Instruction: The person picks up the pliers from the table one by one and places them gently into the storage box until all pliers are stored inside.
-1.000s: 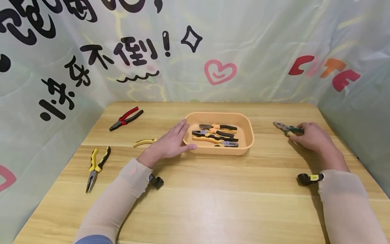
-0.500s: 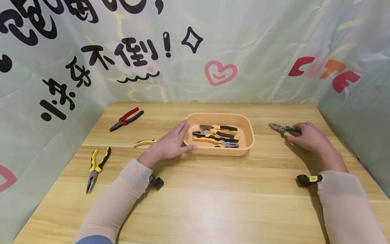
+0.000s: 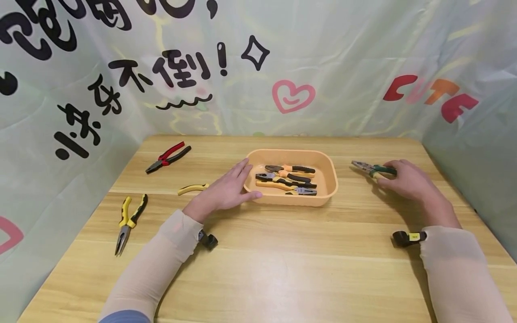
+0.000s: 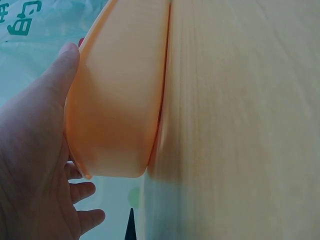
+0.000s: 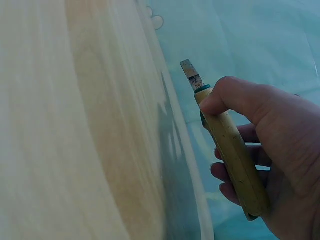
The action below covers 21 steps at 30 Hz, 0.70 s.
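My right hand [image 3: 412, 181] grips worn pliers [image 3: 363, 166] by their green-and-yellowish handles, with the metal nose pointing left toward a shallow orange plastic tray [image 3: 292, 200]. In the right wrist view, thumb and fingers wrap a yellowish handle [image 5: 237, 160] of these pliers, which appear held just above the table. At the tray's left end, my left hand [image 3: 222, 190] rests on the rim. Its thumb lies along the near side and its fingers extend loosely past the end, as the left wrist view shows beside the tray wall [image 4: 117, 110]. Several pliers [image 3: 288, 177] with orange, yellow and black handles lie inside.
Red-and-black pliers [image 3: 167, 158] lie at the table's back left. Yellow-and-black long-nose pliers [image 3: 128, 223] lie nearer on the left. A yellow handle [image 3: 193, 189] shows partly behind the left hand. A printed cloth [image 3: 347, 67] hangs around the wooden table [image 3: 282, 260].
My right hand has carried the green-handled pliers a short way left, nearer the tray. The left hand stays on the tray's rim.
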{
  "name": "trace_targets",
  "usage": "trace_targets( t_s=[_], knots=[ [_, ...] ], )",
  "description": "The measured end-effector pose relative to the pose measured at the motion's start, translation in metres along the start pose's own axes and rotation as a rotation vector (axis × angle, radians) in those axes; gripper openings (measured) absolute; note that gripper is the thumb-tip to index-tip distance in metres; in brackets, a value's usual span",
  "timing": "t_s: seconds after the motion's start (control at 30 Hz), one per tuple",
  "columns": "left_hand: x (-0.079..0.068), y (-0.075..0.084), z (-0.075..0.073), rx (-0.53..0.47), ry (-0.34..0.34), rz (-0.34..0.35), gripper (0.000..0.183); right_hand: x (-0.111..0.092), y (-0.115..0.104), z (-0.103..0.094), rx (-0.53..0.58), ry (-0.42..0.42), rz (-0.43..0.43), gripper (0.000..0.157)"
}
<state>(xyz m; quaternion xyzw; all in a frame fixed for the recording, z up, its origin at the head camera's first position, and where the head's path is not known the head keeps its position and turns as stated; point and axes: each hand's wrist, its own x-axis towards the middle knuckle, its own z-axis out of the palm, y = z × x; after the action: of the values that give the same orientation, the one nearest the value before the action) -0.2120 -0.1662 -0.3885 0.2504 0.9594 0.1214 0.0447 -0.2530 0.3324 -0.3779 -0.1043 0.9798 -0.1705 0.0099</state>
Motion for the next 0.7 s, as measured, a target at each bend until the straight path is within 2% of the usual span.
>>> trace_targets(
  t_s=[0.3, 0.5, 0.7],
  knots=[
    [0.000, 0.000, 0.000, 0.001, -0.005, -0.002, 0.108, 0.000, -0.009, -0.003, -0.019, 0.017, -0.029, 0.065],
    [0.000, 0.000, 0.000, 0.004, -0.005, -0.003, 0.108, -0.001, -0.015, -0.006, -0.007, -0.003, -0.019, 0.068],
    [-0.001, 0.000, 0.000, 0.004, -0.005, -0.002, 0.108, -0.002, -0.022, -0.008, -0.010, 0.026, -0.044, 0.066]
  ],
)
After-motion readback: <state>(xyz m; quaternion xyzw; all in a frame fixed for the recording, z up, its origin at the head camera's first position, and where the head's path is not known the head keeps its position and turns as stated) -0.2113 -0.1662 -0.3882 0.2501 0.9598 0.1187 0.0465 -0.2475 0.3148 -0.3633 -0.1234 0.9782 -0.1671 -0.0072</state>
